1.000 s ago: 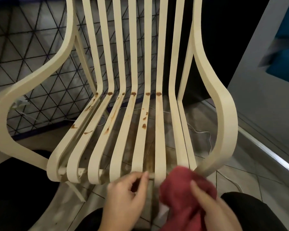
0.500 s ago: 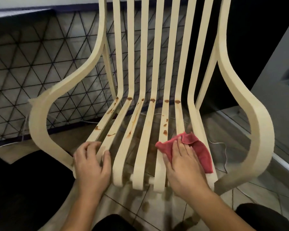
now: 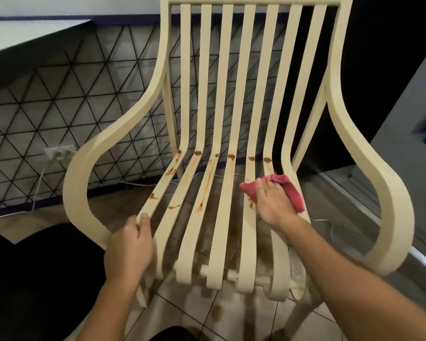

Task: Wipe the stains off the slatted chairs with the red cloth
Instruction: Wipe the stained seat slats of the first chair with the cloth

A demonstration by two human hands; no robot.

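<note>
A cream slatted chair [image 3: 228,99] fills the view, with curved armrests on both sides. Brown stains [image 3: 204,190] streak the seat slats and dot the bend where seat meets back. My right hand [image 3: 272,204] presses the red cloth [image 3: 290,190] flat on the right-hand seat slats, fingers straight on top of it. My left hand [image 3: 128,249] grips the front of the leftmost seat slat, fingers curled over its edge.
A wall with a black triangle pattern [image 3: 59,114] stands behind the chair at left, with a white socket and cable [image 3: 59,152] on it. A grey wall [image 3: 408,114] rises at right. Beige floor tiles [image 3: 207,316] lie under the seat.
My right hand has slid the cloth up the right slats toward the chair back. My left hand moved from the middle front to the leftmost slat and took hold of it.
</note>
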